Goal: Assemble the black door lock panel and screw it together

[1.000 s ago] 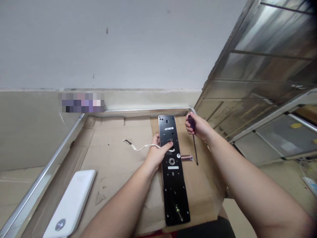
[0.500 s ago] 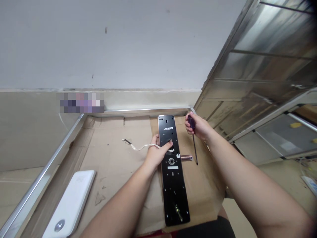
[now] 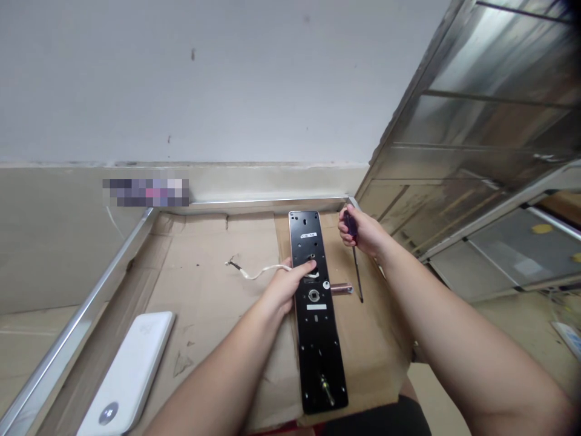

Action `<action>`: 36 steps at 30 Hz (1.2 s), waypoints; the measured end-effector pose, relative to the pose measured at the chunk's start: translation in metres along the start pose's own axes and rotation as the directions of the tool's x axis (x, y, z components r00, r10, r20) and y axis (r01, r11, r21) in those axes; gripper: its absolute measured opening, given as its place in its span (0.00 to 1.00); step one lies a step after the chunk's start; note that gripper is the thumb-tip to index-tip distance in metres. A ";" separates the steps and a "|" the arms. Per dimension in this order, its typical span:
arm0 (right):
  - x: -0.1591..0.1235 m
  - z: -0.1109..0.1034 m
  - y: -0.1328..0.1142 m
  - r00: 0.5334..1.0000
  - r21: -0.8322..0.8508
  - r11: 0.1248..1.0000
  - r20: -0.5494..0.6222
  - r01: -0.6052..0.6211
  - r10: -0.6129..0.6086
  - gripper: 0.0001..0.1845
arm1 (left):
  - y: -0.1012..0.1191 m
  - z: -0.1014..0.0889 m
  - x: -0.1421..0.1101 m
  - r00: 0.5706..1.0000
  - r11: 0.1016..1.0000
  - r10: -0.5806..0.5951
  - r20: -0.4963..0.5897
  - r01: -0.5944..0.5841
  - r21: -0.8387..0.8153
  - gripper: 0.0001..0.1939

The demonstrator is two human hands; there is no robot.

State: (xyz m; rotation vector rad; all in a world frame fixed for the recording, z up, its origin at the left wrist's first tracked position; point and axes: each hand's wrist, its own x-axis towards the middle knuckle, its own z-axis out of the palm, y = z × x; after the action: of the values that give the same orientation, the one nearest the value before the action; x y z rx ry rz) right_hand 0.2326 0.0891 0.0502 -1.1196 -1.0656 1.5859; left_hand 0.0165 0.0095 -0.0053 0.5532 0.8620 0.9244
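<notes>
A long black door lock panel [image 3: 321, 357] lies back side up on the cardboard, with screw holes, small labels and a metal spindle hole. From its right side sticks a copper-coloured handle [image 3: 341, 289]. My left hand [image 3: 287, 283] grips the panel's left edge, thumb across its face near the middle and the other fingers partly hidden beneath. A white cable [image 3: 259, 271] runs from the panel out to the left, ending in a dark connector. To the right of the panel, my right hand [image 3: 363, 231] is closed around a dark-handled screwdriver [image 3: 358, 272], its shaft pointing down, apart from the panel.
Cardboard [image 3: 218, 242] covers the bench, bordered by a metal rail [image 3: 272, 203]. At the lower left lies a white oblong device [image 3: 129, 369] with a round lens. A pale wall rises behind, and a shiny metal cabinet [image 3: 481, 121] stands at the right.
The fingers of my left hand have drawn in slightly at the panel's edge, and the cable's free end has shifted a little. My right hand and the screwdriver have hardly moved.
</notes>
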 end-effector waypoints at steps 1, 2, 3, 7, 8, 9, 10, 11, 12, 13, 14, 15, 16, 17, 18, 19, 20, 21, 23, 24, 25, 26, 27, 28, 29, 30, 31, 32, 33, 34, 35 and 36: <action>0.000 0.000 0.000 1.000 0.001 1.000 0.003 0.000 0.000 0.21 | 0.000 0.000 0.000 1.000 1.000 -0.001 0.005 0.001 0.000 0.23; 0.001 -0.001 0.000 1.000 0.002 1.000 0.005 -0.001 0.001 0.21 | 0.000 0.000 0.000 1.000 1.000 -0.002 0.011 0.002 -0.002 0.23; 0.001 -0.001 0.001 1.000 0.004 1.000 0.007 -0.001 0.001 0.20 | 0.000 0.000 0.000 1.000 1.000 -0.001 0.014 0.001 -0.005 0.23; 0.001 -0.001 0.001 1.000 0.007 1.000 0.010 0.001 -0.001 0.19 | 0.000 0.001 -0.001 1.000 1.000 0.013 -0.003 -0.013 -0.028 0.24; 0.000 -0.001 0.001 1.000 0.007 1.000 0.009 0.002 -0.002 0.19 | 0.000 0.001 -0.001 1.000 0.999 0.016 -0.008 -0.016 -0.033 0.24; 0.000 0.000 0.000 1.000 0.006 1.000 0.008 0.001 -0.001 0.19 | 0.000 0.001 -0.001 1.000 0.999 0.018 -0.013 -0.018 -0.036 0.25; 0.000 0.000 0.000 1.000 0.005 1.000 0.006 0.001 -0.001 0.19 | -0.001 0.002 -0.001 1.000 0.999 0.020 -0.015 -0.021 -0.038 0.25; 0.000 0.000 0.000 1.000 0.004 1.000 0.005 0.000 0.000 0.20 | -0.001 0.002 -0.001 1.000 0.999 0.022 -0.016 -0.022 -0.039 0.25; 0.000 0.000 0.000 1.000 0.003 1.000 0.003 0.000 0.000 0.20 | -0.001 0.002 -0.001 1.000 0.999 0.024 -0.017 -0.025 -0.040 0.25; 0.000 0.000 0.000 1.000 0.003 1.000 0.003 0.001 -0.001 0.20 | -0.001 0.002 -0.001 0.999 0.999 0.027 -0.019 -0.028 -0.044 0.25; 0.000 0.000 0.000 1.000 0.003 1.000 0.005 0.001 -0.001 0.20 | -0.001 0.002 -0.002 0.999 0.998 0.031 -0.021 -0.032 -0.049 0.25; 0.001 0.000 0.001 1.000 0.004 1.000 0.007 0.000 0.000 0.20 | -0.001 0.003 -0.002 0.999 0.998 0.035 -0.026 -0.036 -0.054 0.25; 0.001 -0.001 0.001 1.000 0.006 1.000 0.009 -0.001 0.001 0.20 | 0.000 0.003 -0.003 0.999 0.998 0.036 -0.030 -0.038 -0.057 0.25; 0.001 -0.001 0.001 1.000 0.008 1.000 0.011 -0.002 0.002 0.20 | 0.000 0.004 -0.003 0.999 0.997 0.038 -0.033 -0.040 -0.058 0.24; 0.001 -0.001 0.001 1.000 0.009 1.000 0.012 -0.003 0.003 0.20 | 0.000 0.004 -0.003 0.998 0.997 0.045 -0.036 -0.047 -0.058 0.24; 0.001 -0.001 0.001 1.000 0.008 1.000 0.011 -0.004 0.004 0.19 | 0.000 0.004 -0.003 0.998 0.997 0.055 -0.037 -0.057 -0.056 0.25; 0.001 -0.001 0.001 1.000 0.007 1.000 0.010 -0.004 0.004 0.19 | 0.001 0.004 -0.003 0.997 0.996 0.067 -0.038 -0.069 -0.055 0.25; 0.001 -0.001 0.001 1.000 0.005 1.000 0.010 -0.005 0.005 0.19 | 0.001 0.004 -0.003 0.996 0.995 0.076 -0.038 -0.078 -0.054 0.25; 0.001 -0.001 0.001 1.000 0.001 1.000 0.008 -0.007 0.007 0.19 | 0.001 0.004 -0.002 0.996 0.995 0.083 -0.039 -0.085 -0.052 0.26; 0.001 0.000 0.001 1.000 -0.001 1.000 0.008 -0.007 0.007 0.19 | 0.001 0.004 -0.002 0.996 0.996 0.077 -0.038 -0.079 -0.050 0.26; 0.001 0.000 0.001 1.000 0.000 1.000 0.009 -0.005 0.005 0.19 | 0.001 0.003 -0.002 0.997 0.996 0.069 -0.036 -0.071 -0.046 0.27; 0.001 0.000 0.001 1.000 0.000 1.000 0.010 -0.004 0.004 0.19 | 0.001 0.003 -0.002 0.997 0.997 0.063 -0.035 -0.064 -0.041 0.27; 0.001 0.000 0.001 1.000 0.001 1.000 0.011 -0.003 0.003 0.19 | 0.001 0.003 -0.002 0.998 0.998 0.059 -0.035 -0.060 -0.035 0.27; 0.001 0.000 0.001 1.000 0.001 1.000 0.012 -0.001 0.001 0.19 | 0.001 0.002 -0.002 0.998 0.998 0.056 -0.036 -0.057 -0.030 0.27; 0.001 0.000 0.001 1.000 0.000 1.000 0.014 0.000 0.000 0.19 | 0.001 0.002 -0.002 0.998 0.998 0.055 -0.036 -0.055 -0.025 0.27; 0.001 0.000 0.001 1.000 0.000 1.000 0.014 0.000 0.000 0.19 | 0.001 0.002 -0.002 0.998 0.998 0.054 -0.038 -0.055 -0.022 0.27; 0.001 0.000 0.001 1.000 -0.002 1.000 0.013 0.001 -0.001 0.20 | 0.001 0.002 -0.002 0.998 0.998 0.054 -0.040 -0.055 -0.020 0.27; 0.001 0.000 0.001 1.000 -0.004 1.000 0.012 0.002 -0.002 0.20 | 0.000 0.002 -0.002 0.998 0.998 0.054 -0.043 -0.055 -0.019 0.26; 0.001 0.000 0.001 1.000 -0.005 1.000 0.010 0.002 -0.002 0.20 | 0.000 0.002 -0.002 0.998 0.998 0.053 -0.046 -0.054 -0.017 0.26; 0.001 0.000 0.001 1.000 -0.007 1.000 0.010 0.002 -0.002 0.20 | 0.000 0.001 -0.001 0.998 0.999 0.051 -0.049 -0.052 -0.014 0.26; 0.001 0.000 0.001 1.000 -0.008 1.000 0.009 0.002 -0.002 0.20 | 0.000 0.001 -0.001 0.998 0.999 0.048 -0.050 -0.049 -0.009 0.26; 0.000 0.000 0.001 1.000 -0.010 1.000 0.009 0.001 -0.001 0.20 | 0.000 0.001 -0.001 0.998 0.999 0.046 -0.050 -0.046 -0.004 0.26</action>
State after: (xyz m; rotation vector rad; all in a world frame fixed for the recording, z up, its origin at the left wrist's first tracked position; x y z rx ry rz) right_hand 0.2324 0.0894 0.0494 -1.1193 -1.0811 1.5873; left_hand 0.0172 0.0084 -0.0043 0.5488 0.8950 0.9855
